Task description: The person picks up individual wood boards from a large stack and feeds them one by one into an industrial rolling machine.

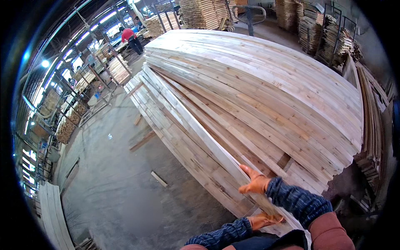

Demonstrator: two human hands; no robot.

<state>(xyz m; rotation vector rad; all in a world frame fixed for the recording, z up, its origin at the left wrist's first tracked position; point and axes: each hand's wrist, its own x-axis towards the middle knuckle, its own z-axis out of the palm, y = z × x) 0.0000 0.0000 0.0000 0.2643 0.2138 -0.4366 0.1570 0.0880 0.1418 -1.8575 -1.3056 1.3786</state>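
Board positioning, apparently: the left hand point(261, 219) sits low, grip indiscernible from where I stand; the right hand point(255, 182) spreads open at a pale board point(207, 137) slanting along the stack point(266, 100); moving it next would call for both hands.

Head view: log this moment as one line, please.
left hand: by near end of planks, grip unclear | right hand: open, beside pale plank | wood strip: on floor | co-worker: background
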